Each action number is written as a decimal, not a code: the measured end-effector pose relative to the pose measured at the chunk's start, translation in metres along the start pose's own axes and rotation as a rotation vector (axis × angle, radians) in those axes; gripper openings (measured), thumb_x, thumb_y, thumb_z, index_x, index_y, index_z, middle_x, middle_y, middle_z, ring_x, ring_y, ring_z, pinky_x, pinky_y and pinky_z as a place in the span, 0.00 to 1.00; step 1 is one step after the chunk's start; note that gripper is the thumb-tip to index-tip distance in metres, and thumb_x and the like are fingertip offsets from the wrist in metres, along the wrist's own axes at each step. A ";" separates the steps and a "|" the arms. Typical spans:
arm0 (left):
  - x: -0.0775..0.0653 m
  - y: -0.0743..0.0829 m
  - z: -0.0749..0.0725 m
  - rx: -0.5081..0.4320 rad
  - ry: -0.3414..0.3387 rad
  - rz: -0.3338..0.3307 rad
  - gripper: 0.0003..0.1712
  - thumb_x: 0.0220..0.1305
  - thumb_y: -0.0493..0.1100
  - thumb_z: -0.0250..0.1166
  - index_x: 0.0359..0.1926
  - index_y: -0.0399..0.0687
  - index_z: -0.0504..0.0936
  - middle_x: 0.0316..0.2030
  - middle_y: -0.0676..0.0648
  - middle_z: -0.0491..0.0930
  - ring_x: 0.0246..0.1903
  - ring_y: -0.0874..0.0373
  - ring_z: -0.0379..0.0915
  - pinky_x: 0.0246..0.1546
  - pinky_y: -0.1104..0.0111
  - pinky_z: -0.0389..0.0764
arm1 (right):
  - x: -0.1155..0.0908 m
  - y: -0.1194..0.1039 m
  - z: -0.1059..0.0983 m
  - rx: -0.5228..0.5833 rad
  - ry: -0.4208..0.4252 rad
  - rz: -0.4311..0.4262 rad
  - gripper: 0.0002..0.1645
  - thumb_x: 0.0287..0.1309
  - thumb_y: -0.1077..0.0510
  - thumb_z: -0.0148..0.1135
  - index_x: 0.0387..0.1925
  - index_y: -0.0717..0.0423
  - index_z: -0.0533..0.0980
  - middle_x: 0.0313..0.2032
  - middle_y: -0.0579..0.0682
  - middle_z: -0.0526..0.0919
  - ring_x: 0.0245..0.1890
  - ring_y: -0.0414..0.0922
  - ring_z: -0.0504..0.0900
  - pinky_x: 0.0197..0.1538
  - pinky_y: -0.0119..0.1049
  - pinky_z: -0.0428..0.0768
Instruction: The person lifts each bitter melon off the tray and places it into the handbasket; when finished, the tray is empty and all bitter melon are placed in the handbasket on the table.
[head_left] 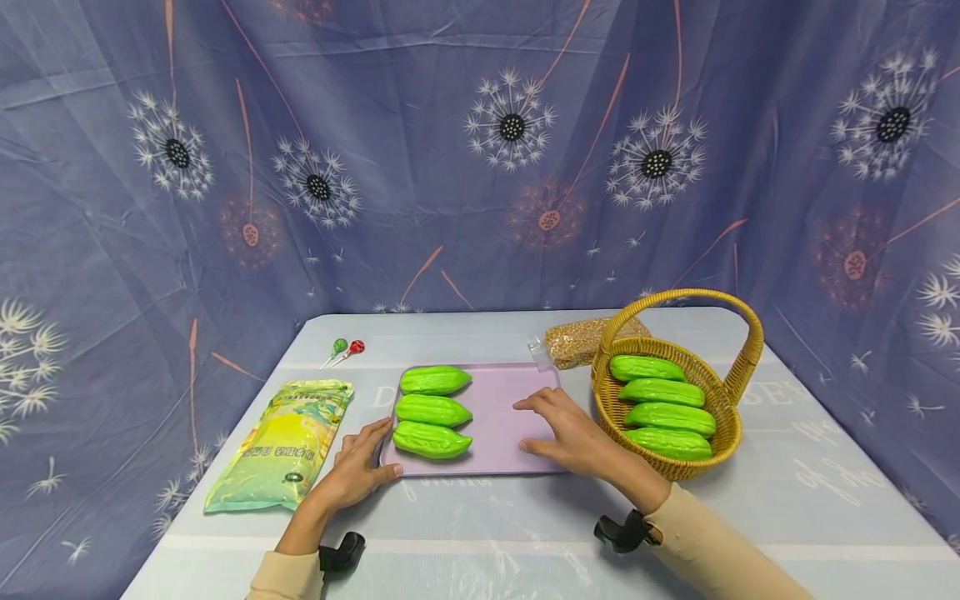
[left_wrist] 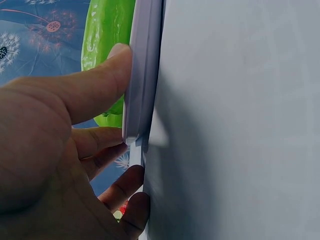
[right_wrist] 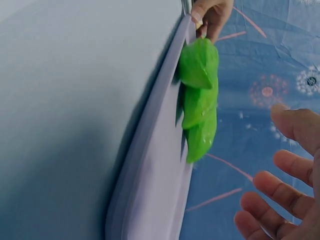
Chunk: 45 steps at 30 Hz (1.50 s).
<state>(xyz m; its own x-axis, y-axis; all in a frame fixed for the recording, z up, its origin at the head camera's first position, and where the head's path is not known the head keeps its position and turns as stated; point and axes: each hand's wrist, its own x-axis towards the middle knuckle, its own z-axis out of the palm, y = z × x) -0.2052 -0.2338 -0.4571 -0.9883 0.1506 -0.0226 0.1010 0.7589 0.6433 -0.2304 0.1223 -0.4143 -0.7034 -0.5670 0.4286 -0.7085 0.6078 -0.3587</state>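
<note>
Three bright green toy bitter melons (head_left: 433, 411) lie in a column on the left half of a shallow lilac tray (head_left: 506, 417). My left hand (head_left: 358, 467) holds the tray's near left corner, thumb against the front rim and index finger at the side, as the left wrist view shows. Over the tray's right half hovers my right hand (head_left: 570, 433), fingers spread and nothing between them; the right wrist view shows these fingers (right_wrist: 280, 192) apart from the tray. Several more bitter melons (head_left: 667, 417) sit stacked in a wicker basket (head_left: 731, 442) to the right.
A yellow-green printed bag (head_left: 285, 450) lies left of the tray. Behind it are a green lollipop (head_left: 340, 345) and a red lollipop (head_left: 356, 347). A clear pack of grain (head_left: 577, 342) lies behind the basket, whose tall handle (head_left: 693, 293) arches upward. A patterned curtain surrounds the table.
</note>
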 end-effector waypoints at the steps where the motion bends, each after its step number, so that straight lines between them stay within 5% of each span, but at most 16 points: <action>1: 0.000 0.000 0.000 0.002 0.001 0.001 0.44 0.55 0.50 0.68 0.70 0.46 0.60 0.71 0.46 0.57 0.59 0.47 0.54 0.51 0.51 0.54 | 0.002 -0.001 0.003 0.005 -0.001 0.000 0.29 0.49 0.50 0.69 0.54 0.51 0.74 0.48 0.47 0.78 0.50 0.43 0.74 0.53 0.42 0.73; 20: -0.001 0.000 -0.001 0.000 -0.001 -0.006 0.44 0.56 0.50 0.68 0.70 0.46 0.59 0.71 0.45 0.57 0.60 0.45 0.53 0.55 0.47 0.54 | 0.036 -0.031 0.050 0.067 -0.108 -0.032 0.31 0.52 0.48 0.67 0.57 0.53 0.72 0.50 0.49 0.76 0.51 0.44 0.71 0.54 0.43 0.72; 45: 0.000 -0.001 0.001 -0.012 0.006 -0.004 0.44 0.56 0.50 0.68 0.70 0.47 0.59 0.70 0.45 0.57 0.61 0.45 0.52 0.54 0.47 0.54 | 0.064 -0.047 0.091 -0.087 -0.227 0.036 0.33 0.53 0.44 0.66 0.59 0.50 0.71 0.52 0.48 0.74 0.50 0.43 0.69 0.55 0.36 0.71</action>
<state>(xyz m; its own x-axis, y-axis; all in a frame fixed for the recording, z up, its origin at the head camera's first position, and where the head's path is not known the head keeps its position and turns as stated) -0.2049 -0.2343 -0.4582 -0.9893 0.1442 -0.0207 0.0959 0.7516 0.6527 -0.2469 0.0069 -0.4449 -0.7301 -0.6484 0.2157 -0.6818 0.6700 -0.2938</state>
